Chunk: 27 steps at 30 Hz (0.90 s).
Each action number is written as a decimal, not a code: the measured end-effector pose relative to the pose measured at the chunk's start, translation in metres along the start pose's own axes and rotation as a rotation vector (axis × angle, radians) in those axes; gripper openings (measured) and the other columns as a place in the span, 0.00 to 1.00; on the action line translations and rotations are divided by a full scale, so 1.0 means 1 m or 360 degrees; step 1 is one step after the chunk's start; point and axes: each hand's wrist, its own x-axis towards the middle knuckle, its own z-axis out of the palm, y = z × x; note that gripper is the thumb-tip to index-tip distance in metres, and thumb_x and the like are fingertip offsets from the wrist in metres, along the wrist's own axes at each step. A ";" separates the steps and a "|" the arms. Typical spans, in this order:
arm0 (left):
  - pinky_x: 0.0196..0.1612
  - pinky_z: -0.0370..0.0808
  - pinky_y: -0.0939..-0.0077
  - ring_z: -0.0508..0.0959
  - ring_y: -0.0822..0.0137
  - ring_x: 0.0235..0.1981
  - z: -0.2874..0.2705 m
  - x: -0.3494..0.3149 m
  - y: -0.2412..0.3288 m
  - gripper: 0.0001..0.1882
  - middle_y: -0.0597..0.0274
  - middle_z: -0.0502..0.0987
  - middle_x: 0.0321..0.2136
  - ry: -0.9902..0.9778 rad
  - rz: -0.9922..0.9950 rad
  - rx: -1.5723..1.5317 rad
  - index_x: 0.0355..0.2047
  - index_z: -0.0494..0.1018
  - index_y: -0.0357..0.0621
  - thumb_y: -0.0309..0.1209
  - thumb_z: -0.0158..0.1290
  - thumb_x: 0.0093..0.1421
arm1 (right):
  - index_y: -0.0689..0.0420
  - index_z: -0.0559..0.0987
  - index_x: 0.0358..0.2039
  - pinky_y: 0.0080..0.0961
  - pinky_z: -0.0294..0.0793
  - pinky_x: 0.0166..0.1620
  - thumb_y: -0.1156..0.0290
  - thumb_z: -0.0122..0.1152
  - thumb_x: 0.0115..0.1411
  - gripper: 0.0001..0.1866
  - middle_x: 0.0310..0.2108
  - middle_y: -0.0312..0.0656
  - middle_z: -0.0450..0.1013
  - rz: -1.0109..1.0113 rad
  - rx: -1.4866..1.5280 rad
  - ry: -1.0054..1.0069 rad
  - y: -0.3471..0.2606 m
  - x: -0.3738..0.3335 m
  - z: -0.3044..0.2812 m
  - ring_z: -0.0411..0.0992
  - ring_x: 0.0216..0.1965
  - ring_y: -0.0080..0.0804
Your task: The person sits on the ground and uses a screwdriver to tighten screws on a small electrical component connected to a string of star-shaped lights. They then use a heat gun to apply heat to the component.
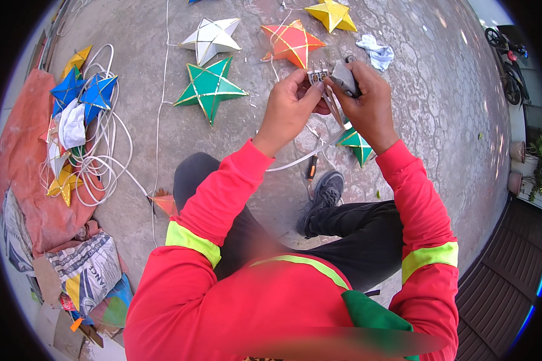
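Both hands meet in front of me, above the ground. My left hand (292, 111) is closed, thumb and fingers pinching a small white piece (318, 76) with dark and tan squares on it. Its exact kind is unclear. Close beside it, my right hand (369, 99) is closed round a grey and black object (345, 78), mostly hidden by the fingers. A pale, narrow strip or cord hangs between the hands. Below the right hand lies a green star lantern (358, 146), partly covered by that arm. White cable (298, 161) runs under my wrists.
Ahead lie green (209, 91), white (211, 40), orange (292, 43) and yellow (332, 14) star lanterns, with a white cloth (376, 52). A screwdriver (312, 167) is near my shoe (328, 191). At left, coiled white cable (111, 138) and blue stars (99, 96) rest near sacks (90, 268).
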 end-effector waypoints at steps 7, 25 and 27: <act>0.36 0.84 0.76 0.83 0.71 0.31 -0.001 -0.004 0.000 0.09 0.61 0.80 0.34 0.0013 0.0050 0.0126 0.47 0.74 0.34 0.26 0.51 0.71 | 0.59 0.78 0.39 0.31 0.77 0.39 0.74 0.74 0.52 0.15 0.35 0.46 0.77 -0.0419 -0.0168 -0.0108 0.001 0.000 -0.007 0.79 0.37 0.44; 0.33 0.79 0.79 0.80 0.75 0.29 -0.008 -0.005 0.007 0.08 0.62 0.80 0.31 -0.0021 0.0154 0.0110 0.43 0.73 0.36 0.30 0.50 0.72 | 0.57 0.80 0.42 0.42 0.76 0.38 0.47 0.66 0.60 0.24 0.41 0.47 0.76 -0.0248 -0.0227 -0.0434 0.036 -0.003 -0.013 0.77 0.38 0.53; 0.32 0.79 0.79 0.80 0.75 0.29 -0.008 -0.006 0.008 0.09 0.61 0.80 0.30 0.0002 0.0232 0.0233 0.41 0.72 0.35 0.30 0.51 0.71 | 0.57 0.80 0.42 0.43 0.76 0.38 0.48 0.66 0.60 0.24 0.41 0.48 0.76 -0.0252 -0.0240 -0.0420 0.035 -0.002 -0.015 0.77 0.38 0.54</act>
